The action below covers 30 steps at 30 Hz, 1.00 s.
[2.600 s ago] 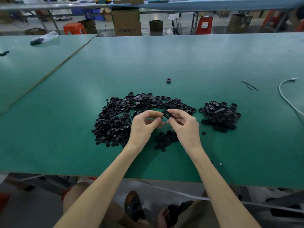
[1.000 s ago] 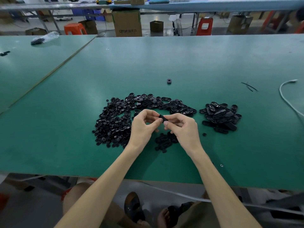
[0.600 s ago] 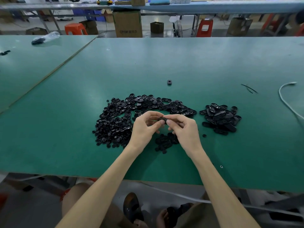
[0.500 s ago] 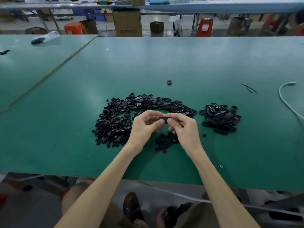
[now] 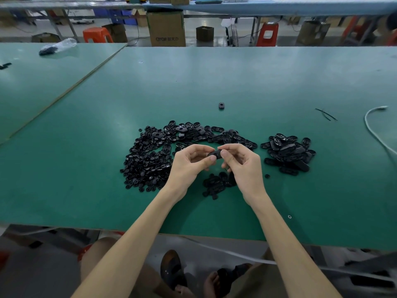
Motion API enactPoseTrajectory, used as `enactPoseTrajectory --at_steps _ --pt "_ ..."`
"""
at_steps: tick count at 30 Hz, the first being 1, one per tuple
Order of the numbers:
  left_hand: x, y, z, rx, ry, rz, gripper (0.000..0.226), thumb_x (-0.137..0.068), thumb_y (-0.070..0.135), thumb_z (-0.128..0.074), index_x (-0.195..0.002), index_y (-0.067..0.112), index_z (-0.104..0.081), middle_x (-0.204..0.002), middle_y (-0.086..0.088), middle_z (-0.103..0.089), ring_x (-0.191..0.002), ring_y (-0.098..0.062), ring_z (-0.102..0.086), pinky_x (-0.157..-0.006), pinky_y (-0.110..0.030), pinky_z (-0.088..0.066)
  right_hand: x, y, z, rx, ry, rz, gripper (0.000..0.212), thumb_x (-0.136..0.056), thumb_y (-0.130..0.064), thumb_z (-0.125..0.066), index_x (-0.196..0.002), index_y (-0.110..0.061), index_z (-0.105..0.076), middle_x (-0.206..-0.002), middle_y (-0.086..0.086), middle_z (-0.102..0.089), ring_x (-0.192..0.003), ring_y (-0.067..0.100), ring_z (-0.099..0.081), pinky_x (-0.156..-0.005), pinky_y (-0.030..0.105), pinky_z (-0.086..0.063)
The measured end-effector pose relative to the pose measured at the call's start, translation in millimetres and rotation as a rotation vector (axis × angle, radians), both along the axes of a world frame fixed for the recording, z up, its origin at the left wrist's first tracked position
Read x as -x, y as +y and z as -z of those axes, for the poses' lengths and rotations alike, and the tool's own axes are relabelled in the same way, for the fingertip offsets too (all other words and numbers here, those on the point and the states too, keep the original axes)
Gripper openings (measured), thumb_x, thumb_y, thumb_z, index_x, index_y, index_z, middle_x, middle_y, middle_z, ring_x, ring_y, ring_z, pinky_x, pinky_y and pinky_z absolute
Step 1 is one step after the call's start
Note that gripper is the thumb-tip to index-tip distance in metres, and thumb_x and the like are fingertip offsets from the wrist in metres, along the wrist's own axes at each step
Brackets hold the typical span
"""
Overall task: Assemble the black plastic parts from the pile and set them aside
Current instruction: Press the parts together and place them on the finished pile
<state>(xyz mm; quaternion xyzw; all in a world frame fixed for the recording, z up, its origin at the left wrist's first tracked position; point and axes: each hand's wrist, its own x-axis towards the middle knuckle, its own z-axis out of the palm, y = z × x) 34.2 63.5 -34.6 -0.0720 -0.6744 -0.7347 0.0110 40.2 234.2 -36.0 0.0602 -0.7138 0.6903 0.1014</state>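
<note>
Part: you hold a small black part (image 5: 214,155) in the air between both hands, above the surface (image 5: 214,82) and just in front of the pile (image 5: 150,160).
Left hand: your left hand (image 5: 189,166) pinches the part's left end, thumb below and fingers curled over.
Right hand: your right hand (image 5: 242,166) pinches the right end in the same way; whether it holds a second piece, you cannot tell from here.
Pile: loose black pieces lie spread to the left and behind your hands, with a small cluster (image 5: 217,183) lying below them.
Heap: a separate heap (image 5: 287,153) of larger oval pieces sits to your right, probably the finished ones.
Handling: the part looks light, stiff and smooth, so it will likely take a firm squeeze but may slip or spring out of a loose pinch.
Where to hold: grip it by the ends or the long edges and keep fingertips off the joining faces.
Risk: a dropped piece would be hard to find among the black clutter.
</note>
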Motion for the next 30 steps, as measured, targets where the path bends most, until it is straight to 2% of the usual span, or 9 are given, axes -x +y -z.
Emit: enactPoseTrajectory --at_steps 8,16,19,23,30 --pt "0.4 0.0 0.7 0.019 0.011 0.02 0.018 -0.089 0.009 -0.08 -0.105 0.012 -0.075 -0.097 -0.007 -0.078 -0.086 -0.017 -0.074 -0.07 -0.023 -0.056 1.6 -0.7 -0.1 0.021 0.006 -0.009 0.012 -0.098 -0.01 -0.072 -0.099 -0.02 -0.079 -0.081 -0.003 -0.075 -0.065 0.011 -0.064 -0.062 0.022 -0.051" --pt "0.3 1.0 -0.3 0.036 -0.001 0.029 0.016 -0.089 0.008 -0.079 -0.104 0.012 -0.074 -0.094 -0.004 -0.078 -0.084 -0.015 -0.072 -0.069 -0.022 -0.054 1.5 -0.1 -1.5 0.029 0.017 -0.035 0.024 -0.097 -0.012 -0.073 -0.092 -0.034 -0.08 -0.087 -0.002 -0.077 -0.07 0.012 -0.066 -0.065 0.02 -0.052" --pt "-0.6 0.3 -1.1 0.036 0.018 0.011 0.016 -0.09 0.006 -0.078 -0.104 0.013 -0.075 -0.098 -0.005 -0.078 -0.088 -0.015 -0.072 -0.07 -0.021 -0.054 2.5 -0.9 -0.2 0.002 0.01 -0.019 0.017 -0.096 -0.013 -0.075 -0.095 -0.029 -0.08 -0.093 -0.002 -0.076 -0.076 0.011 -0.069 -0.068 0.02 -0.052" --pt "-1.4 -1.7 -1.0 -0.007 0.032 -0.031 0.016 -0.09 0.006 -0.077 -0.105 0.012 -0.076 -0.104 -0.005 -0.078 -0.095 -0.011 -0.072 -0.077 -0.016 -0.052 1.5 -2.1 0.2 -0.029 -0.019 -0.044 0.011 -0.093 -0.014 -0.079 -0.093 -0.025 -0.078 -0.087 -0.004 -0.077 -0.076 0.011 -0.071 -0.069 0.019 -0.053" --pt "-1.2 -2.5 0.2 -0.034 -0.004 -0.052 0.016 -0.089 0.018 -0.081 -0.105 0.017 -0.077 -0.091 0.002 -0.075 -0.08 -0.007 -0.064 -0.071 -0.019 -0.051 -0.3 -2.7 -1.4 -0.006 -0.047 -0.089 0.012 -0.087 -0.011 -0.085 -0.09 -0.017 -0.075 -0.082 -0.001 -0.078 -0.07 0.013 -0.072 -0.068 0.017 -0.054"
